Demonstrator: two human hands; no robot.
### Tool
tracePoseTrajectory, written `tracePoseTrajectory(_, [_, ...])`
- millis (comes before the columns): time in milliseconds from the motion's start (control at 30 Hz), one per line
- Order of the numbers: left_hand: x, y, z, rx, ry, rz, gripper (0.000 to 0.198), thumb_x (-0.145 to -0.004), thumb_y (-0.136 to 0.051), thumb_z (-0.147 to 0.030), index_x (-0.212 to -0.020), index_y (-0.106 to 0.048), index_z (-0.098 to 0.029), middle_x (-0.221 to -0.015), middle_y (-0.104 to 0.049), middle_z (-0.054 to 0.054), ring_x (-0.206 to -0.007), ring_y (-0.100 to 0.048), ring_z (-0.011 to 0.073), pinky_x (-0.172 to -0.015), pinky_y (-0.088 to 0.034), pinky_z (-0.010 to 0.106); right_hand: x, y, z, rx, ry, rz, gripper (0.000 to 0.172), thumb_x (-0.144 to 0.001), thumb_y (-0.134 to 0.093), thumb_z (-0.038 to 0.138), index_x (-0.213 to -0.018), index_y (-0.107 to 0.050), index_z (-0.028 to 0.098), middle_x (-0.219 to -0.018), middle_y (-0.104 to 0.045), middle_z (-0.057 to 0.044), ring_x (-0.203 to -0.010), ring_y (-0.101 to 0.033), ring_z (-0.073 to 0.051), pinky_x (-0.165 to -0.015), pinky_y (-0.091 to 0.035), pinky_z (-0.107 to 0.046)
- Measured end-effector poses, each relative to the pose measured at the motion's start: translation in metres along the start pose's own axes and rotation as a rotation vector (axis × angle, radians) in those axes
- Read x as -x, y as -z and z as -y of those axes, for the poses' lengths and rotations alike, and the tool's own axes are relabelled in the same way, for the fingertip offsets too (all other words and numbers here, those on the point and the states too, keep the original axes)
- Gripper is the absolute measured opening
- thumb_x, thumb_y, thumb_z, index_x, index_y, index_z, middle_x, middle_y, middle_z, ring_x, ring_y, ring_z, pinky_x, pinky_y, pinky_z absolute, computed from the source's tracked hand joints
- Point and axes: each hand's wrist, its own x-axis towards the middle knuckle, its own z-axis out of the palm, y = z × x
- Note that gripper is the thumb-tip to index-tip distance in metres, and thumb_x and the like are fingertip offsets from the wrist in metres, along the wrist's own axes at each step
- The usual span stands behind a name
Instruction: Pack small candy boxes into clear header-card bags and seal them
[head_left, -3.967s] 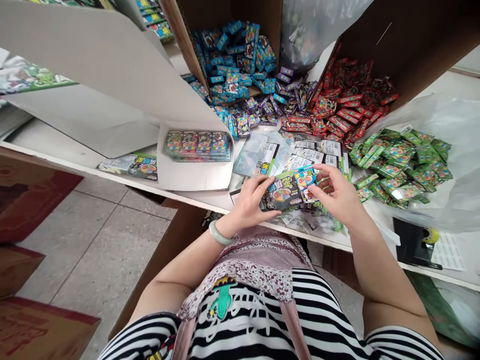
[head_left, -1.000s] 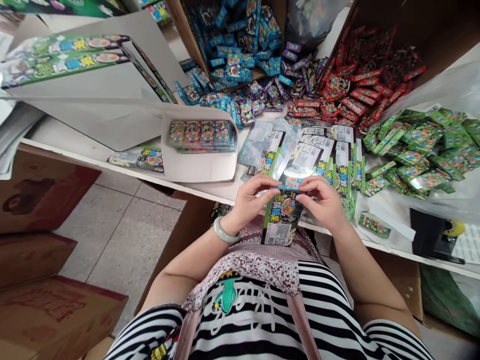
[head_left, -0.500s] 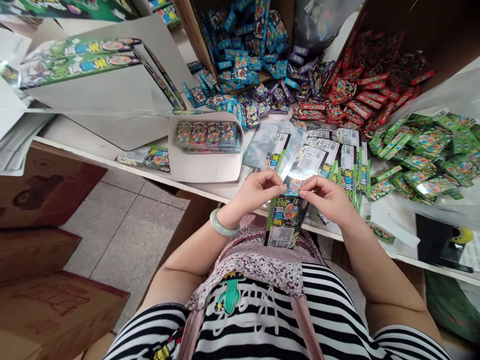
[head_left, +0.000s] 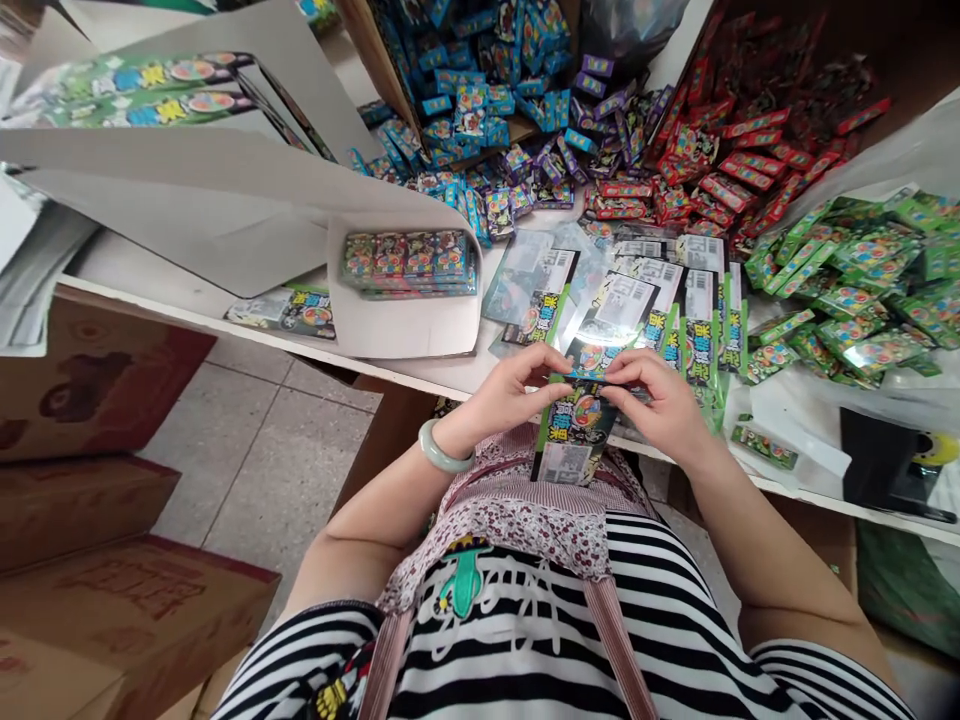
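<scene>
My left hand and my right hand both pinch the top edge of a green printed plastic packet that hangs down over the table's front edge. A jade bangle sits on my left wrist. Just beyond my fingers lie several flat empty packets of the same print, fanned out on the table. A white open carton to the left holds a row of filled packs.
Heaps of small candy boxes cover the back of the table: blue, purple, red, green. Flat white cardboard lies at left, a black device at right. Brown cartons stand on the floor.
Four seconds ago I held the packet flat with small boxes at its mouth; since then it hangs downward and both hands pinch along its top edge. The view has shifted slightly.
</scene>
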Motion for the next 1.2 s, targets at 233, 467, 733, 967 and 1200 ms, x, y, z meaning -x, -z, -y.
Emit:
tracePoseTrajectory(233, [0.005, -0.011, 0.013, -0.052, -0.082, -0.098, 0.018, -0.092, -0.069, -0.037, -0.101, -0.07, -0.021, -0.098, -0.07, 0.006, -0.091, -0.067, 0.0164, -0.076, -0.055, 0.027, 0.012, -0.029, -0.007, 0.082, -0.046, -0.193, 0.006, -0.095, -0.06, 0.031, -0.096, -0.062, 0.026, -0.103, -0.068, -0.008, -0.102, -0.064, -0.026, -0.088, -0.055, -0.046])
tracePoseTrajectory(467, [-0.011, 0.002, 0.031, -0.13, -0.194, -0.112, 0.01, -0.086, -0.074, -0.022, -0.092, -0.071, -0.028, -0.088, -0.071, -0.002, -0.083, -0.067, 0.0142, -0.071, -0.055, 0.027, 0.036, -0.02, -0.009, 0.099, -0.039, -0.147, 0.034, -0.1, -0.05, 0.03, -0.133, -0.055, 0.027, -0.134, -0.062, -0.01, -0.131, -0.053, -0.024, -0.11, -0.046, -0.045])
tracePoseTrajectory(733, [-0.019, 0.007, 0.053, -0.186, -0.189, -0.222, 0.014, -0.077, -0.082, -0.031, -0.086, -0.071, -0.033, -0.083, -0.073, -0.005, -0.077, -0.067, 0.0172, -0.062, -0.054, 0.032, 0.129, 0.106, -0.043, 0.76, -0.196, -0.537, 0.034, -0.09, -0.069, 0.037, -0.12, -0.063, 0.023, -0.121, -0.069, -0.013, -0.119, -0.06, -0.033, -0.105, -0.043, -0.053])
tracePoseTrajectory(967, [-0.02, 0.003, 0.048, -0.194, -0.214, -0.23, 0.015, -0.078, -0.083, -0.034, -0.085, -0.071, -0.029, -0.083, -0.073, -0.004, -0.078, -0.066, 0.0155, -0.065, -0.054, 0.03, 0.124, 0.118, -0.073, 0.809, -0.349, -0.363, 0.018, -0.091, -0.065, 0.034, -0.105, -0.07, 0.022, -0.106, -0.075, -0.009, -0.106, -0.065, -0.031, -0.097, -0.043, -0.048])
tracePoseTrajectory(1200, [-0.009, -0.005, 0.033, -0.207, -0.086, -0.294, 0.018, -0.077, -0.081, -0.033, -0.088, -0.07, -0.024, -0.089, -0.072, -0.001, -0.088, -0.068, 0.0162, -0.078, -0.055, 0.03, 0.124, 0.118, -0.082, 0.813, -0.337, -0.378, 0.018, -0.097, -0.057, 0.029, -0.094, -0.074, 0.023, -0.1, -0.076, -0.007, -0.1, -0.066, -0.026, -0.093, -0.046, -0.042])
